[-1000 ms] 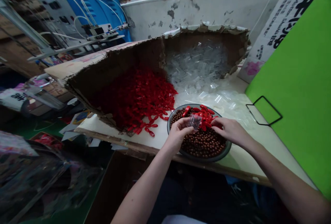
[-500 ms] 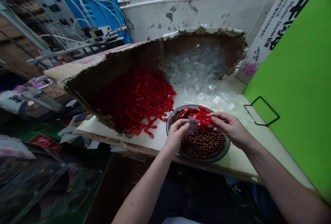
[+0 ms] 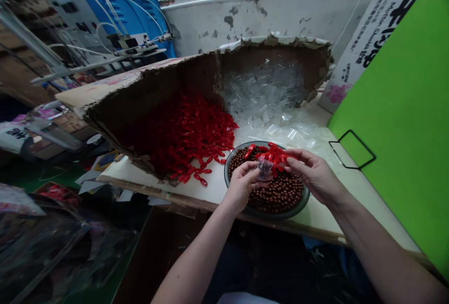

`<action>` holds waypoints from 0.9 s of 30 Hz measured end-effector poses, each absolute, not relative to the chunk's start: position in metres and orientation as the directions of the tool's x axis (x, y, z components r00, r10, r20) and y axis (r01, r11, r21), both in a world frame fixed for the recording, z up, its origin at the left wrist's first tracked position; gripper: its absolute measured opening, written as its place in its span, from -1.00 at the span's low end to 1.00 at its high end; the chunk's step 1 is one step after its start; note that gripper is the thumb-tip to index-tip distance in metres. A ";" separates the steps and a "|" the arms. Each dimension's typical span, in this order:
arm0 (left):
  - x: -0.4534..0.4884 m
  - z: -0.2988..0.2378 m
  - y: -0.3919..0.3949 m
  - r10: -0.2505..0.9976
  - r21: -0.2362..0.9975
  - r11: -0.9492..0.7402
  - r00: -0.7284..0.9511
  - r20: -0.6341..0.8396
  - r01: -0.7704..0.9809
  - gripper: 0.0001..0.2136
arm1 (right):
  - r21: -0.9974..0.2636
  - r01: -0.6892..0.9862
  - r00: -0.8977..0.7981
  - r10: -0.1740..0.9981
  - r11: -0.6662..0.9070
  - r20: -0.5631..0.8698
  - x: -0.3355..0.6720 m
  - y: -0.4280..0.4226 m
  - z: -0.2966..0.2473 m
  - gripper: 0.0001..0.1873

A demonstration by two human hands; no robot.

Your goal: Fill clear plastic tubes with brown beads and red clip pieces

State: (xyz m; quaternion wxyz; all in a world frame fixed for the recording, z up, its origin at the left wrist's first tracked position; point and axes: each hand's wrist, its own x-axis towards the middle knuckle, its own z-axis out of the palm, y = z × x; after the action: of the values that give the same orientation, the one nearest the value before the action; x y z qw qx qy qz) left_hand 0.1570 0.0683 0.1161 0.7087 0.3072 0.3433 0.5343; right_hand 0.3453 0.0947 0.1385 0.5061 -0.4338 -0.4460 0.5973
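Left fingers (image 3: 251,169) pinching clear bag (image 3: 264,168), bead bowl (image 3: 280,213) beneath, red pieces (image 3: 196,131) behind

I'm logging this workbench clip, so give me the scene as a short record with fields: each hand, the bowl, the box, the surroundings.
left hand: pinches a small clear bag above the bowl
right hand: fingertips at the red pieces heaped in the bowl; grip unclear
bowl: on the table edge, full of brown beads
cardboard box: torn open, red pile left, clear bags right
right side: green board
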 end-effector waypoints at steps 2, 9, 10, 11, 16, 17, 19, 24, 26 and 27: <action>0.158 0.116 0.068 0.966 0.795 0.246 0.207 -0.154 -0.555 -0.69 | -0.975 -0.217 -0.051 0.998 -0.050 -0.039 0.345 0.097 0.137 -0.69; 0.166 0.110 0.067 0.968 0.847 0.217 0.220 -0.122 -0.485 -0.70 | -0.998 -0.066 -0.034 0.999 0.015 0.017 0.328 0.096 0.131 -0.66; 0.168 0.110 0.067 0.969 0.861 0.209 0.219 -0.117 -0.464 -0.70 | -0.998 -0.050 -0.046 0.999 0.027 0.029 0.324 0.094 0.130 -0.65; 0.169 0.110 0.067 0.970 0.873 0.200 0.216 -0.113 -0.444 -0.70 | -0.998 -0.047 -0.052 0.998 0.031 0.034 0.321 0.093 0.129 -0.64; 0.169 0.108 0.065 0.977 0.921 0.162 0.187 -0.100 -0.354 -0.69 | -0.989 -0.139 -0.073 0.997 -0.049 -0.039 0.313 0.091 0.122 -0.65; 0.169 0.107 0.065 0.980 0.928 0.152 0.177 -0.096 -0.340 -0.70 | -0.986 -0.157 -0.068 0.997 -0.058 -0.048 0.313 0.091 0.120 -0.66; 0.170 0.104 0.065 0.983 0.937 0.134 0.163 -0.084 -0.324 -0.70 | -0.984 -0.172 -0.041 0.998 -0.051 -0.045 0.312 0.091 0.115 -0.67; 0.176 0.102 0.065 0.987 0.936 0.124 0.139 -0.081 -0.331 -0.73 | -0.996 -0.005 0.078 0.993 0.089 0.089 0.309 0.087 0.104 -0.64; 0.179 0.103 0.064 0.990 0.932 0.124 0.111 -0.091 -0.340 -0.74 | -0.981 0.128 0.124 0.979 0.148 0.164 0.307 0.083 0.102 -0.64; 0.181 0.104 0.064 0.990 0.930 0.126 0.103 -0.096 -0.346 -0.74 | -0.968 0.188 0.136 0.971 0.169 0.196 0.306 0.081 0.102 -0.64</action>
State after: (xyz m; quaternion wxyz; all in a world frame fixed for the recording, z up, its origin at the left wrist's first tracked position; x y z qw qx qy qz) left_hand 0.1806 0.0639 0.1041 0.6294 0.3942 0.4083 0.5308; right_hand 0.3058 0.0805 0.1023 0.5350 -0.5309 -0.5459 0.3658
